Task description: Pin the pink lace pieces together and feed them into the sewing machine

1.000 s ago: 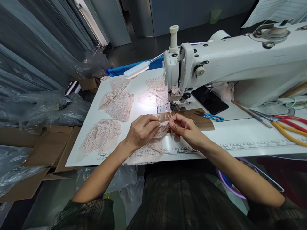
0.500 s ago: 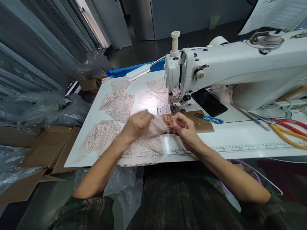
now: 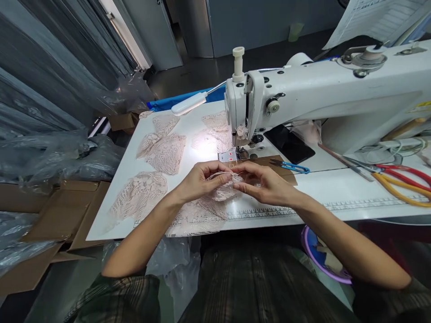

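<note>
Between my hands is a piece of pale pink lace fabric [image 3: 224,192], gathered up just in front of the sewing machine [image 3: 240,112]. My left hand [image 3: 205,181] pinches its left upper edge between thumb and fingers. On the other side my right hand [image 3: 261,181] grips the lace's right edge, fingertips almost meeting those of the left. More pink lace [image 3: 198,220] lies under the hands and reaches the table's front edge. The needle area and metal plate [image 3: 228,155] are just beyond my fingers.
Lace pieces [image 3: 166,152] lie spread on the left of the table [image 3: 111,202]. Blue thread snips [image 3: 292,167] rest on brown card, near a black phone [image 3: 289,143]. Scissors with red and yellow handles [image 3: 400,175] lie at right. A purple-rimmed bucket [image 3: 306,242] stands below.
Both hands have come together on the lace; the left moved right and slightly down. The lace has been turned and bunched between the fingers. The view has shifted slightly.
</note>
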The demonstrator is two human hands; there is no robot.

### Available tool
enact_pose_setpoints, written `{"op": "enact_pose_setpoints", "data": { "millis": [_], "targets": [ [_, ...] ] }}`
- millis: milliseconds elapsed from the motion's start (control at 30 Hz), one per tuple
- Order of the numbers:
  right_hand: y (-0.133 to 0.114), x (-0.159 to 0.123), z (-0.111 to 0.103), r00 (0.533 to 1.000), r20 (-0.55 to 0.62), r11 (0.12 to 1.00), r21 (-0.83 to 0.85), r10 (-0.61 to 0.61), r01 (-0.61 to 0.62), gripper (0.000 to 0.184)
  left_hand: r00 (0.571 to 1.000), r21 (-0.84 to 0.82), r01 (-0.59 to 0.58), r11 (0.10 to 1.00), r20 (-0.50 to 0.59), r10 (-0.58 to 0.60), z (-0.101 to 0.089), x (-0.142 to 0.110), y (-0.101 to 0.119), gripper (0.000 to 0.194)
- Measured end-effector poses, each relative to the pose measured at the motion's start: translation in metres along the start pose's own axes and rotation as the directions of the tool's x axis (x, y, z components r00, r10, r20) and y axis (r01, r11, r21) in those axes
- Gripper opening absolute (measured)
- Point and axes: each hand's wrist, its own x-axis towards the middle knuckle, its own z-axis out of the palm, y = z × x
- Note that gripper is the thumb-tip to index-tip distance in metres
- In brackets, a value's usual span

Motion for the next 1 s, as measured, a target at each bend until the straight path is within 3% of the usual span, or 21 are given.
{"op": "enact_pose_setpoints", "data": {
  "millis": [67,167,333,400,500,600,700,867,1000],
  "targets": [
    [0.002,0.002,0.006,0.999,-0.033,0.996,0.089,0.004,-0.001,0.023,0.999,-0.015,0.038,0.999,0.017,-0.038,-0.001,0.001,0.000,0.025],
    [0.002,0.003,0.011,0.996,-0.078,0.989,0.144,0.034,-0.022,0.021,0.995,-0.042,0.097,0.994,0.007,-0.097,0.000,0.000,-0.003,0.029],
    [0.005,0.006,0.016,0.962,-0.242,0.972,0.222,0.129,-0.075,0.027,0.985,-0.052,0.073,0.996,-0.153,-0.081,0.004,0.002,-0.011,0.027],
    [0.009,0.008,0.017,0.954,-0.219,0.933,0.338,0.205,-0.123,0.035,0.985,-0.084,0.082,0.993,-0.145,-0.094,0.004,0.004,-0.013,0.028],
    [0.016,0.009,0.015,0.958,-0.104,0.893,0.400,0.266,-0.205,0.045,0.984,-0.175,0.160,0.972,-0.046,-0.170,0.003,0.004,-0.014,0.028],
    [0.020,0.009,0.010,0.941,-0.153,0.900,0.372,0.303,-0.229,0.049,0.968,-0.254,0.241,0.937,-0.003,-0.250,0.003,0.003,-0.016,0.029],
    [0.021,0.006,0.006,0.925,-0.222,0.917,0.329,0.309,-0.227,0.042,0.967,-0.286,0.242,0.927,-0.010,-0.256,0.005,0.002,-0.019,0.029],
    [0.022,0.002,0.007,0.933,-0.179,0.909,0.343,0.313,-0.239,0.031,0.964,-0.307,0.245,0.920,-0.028,-0.266,0.005,0.001,-0.024,0.036],
    [0.023,-0.001,0.010,0.953,-0.171,0.933,0.308,0.249,-0.188,0.028,0.958,-0.302,0.259,0.917,-0.037,-0.283,0.005,-0.001,-0.021,0.043]
  ]
}}
